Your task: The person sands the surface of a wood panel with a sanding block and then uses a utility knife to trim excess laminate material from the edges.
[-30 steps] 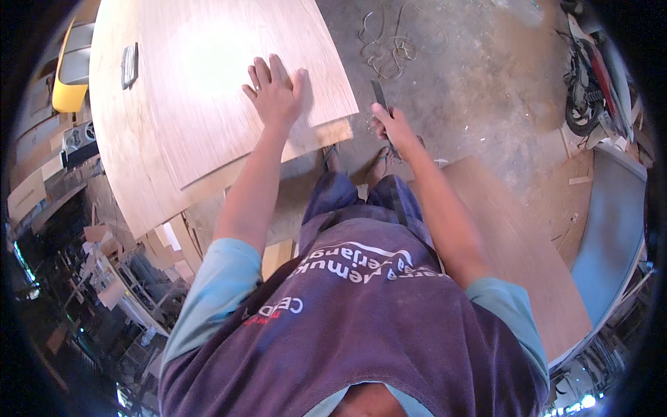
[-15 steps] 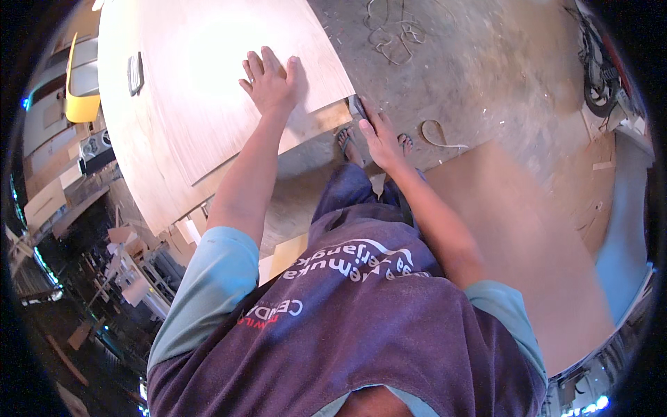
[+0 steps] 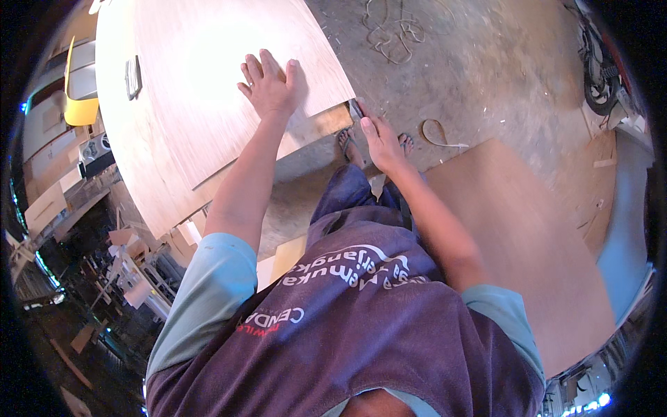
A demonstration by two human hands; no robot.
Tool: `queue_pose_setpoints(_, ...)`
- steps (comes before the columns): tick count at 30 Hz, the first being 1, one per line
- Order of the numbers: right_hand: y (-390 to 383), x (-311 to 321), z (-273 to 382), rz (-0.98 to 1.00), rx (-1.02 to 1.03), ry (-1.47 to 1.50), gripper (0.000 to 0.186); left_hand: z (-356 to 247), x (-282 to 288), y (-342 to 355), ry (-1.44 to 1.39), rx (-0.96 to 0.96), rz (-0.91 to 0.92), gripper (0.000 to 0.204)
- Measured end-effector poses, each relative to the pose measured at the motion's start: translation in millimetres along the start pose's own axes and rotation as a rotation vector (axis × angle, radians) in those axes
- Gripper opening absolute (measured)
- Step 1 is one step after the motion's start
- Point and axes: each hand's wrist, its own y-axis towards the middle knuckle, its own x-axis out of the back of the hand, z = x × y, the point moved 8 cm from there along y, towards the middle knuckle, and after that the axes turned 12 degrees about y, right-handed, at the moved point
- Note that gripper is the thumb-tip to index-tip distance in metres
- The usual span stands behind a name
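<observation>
A pale plywood sheet [image 3: 167, 90] lies over another board whose raw edge [image 3: 330, 121] shows beneath it. My left hand [image 3: 269, 89] rests flat on the sheet, fingers apart. At the sheet's near right corner, my right hand [image 3: 377, 135] grips a dark, narrow tool [image 3: 357, 107], like a file, held against the edge; its far end is partly hidden by the fingers. A grey oblong block [image 3: 133, 78] lies on the sheet toward its left side.
A brown board [image 3: 521, 243] is low on my right, beside a bluish panel [image 3: 622, 215]. Cord [image 3: 394, 42] and a looped strap [image 3: 434, 133] lie on the concrete floor. Dark machinery [image 3: 599, 83] stands far right; a yellow piece [image 3: 81, 111] and scrap wood are left.
My right hand has swung up and left, bringing the tool from beside the sheet onto its corner, where it has stayed since the middle frame. My left hand remains spread on the sheet.
</observation>
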Motion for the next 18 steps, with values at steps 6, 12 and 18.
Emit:
queue_pose_setpoints(6, 0, -4, 3, -0.036, 0.063, -0.058, 0.059, -1, 1, 1, -0.035, -0.019, -0.004, 0.089)
queue_pose_setpoints(12, -3, -5, 12, -0.049, 0.067, -0.084, 0.059, -2, 0, 1, -0.051, -0.031, -0.024, 0.089)
queue_pose_setpoints(18, -8, -18, 24, -0.043, -0.084, -0.135, 0.068, 4, -1, -1, -0.008, -0.044, -0.077, 0.088)
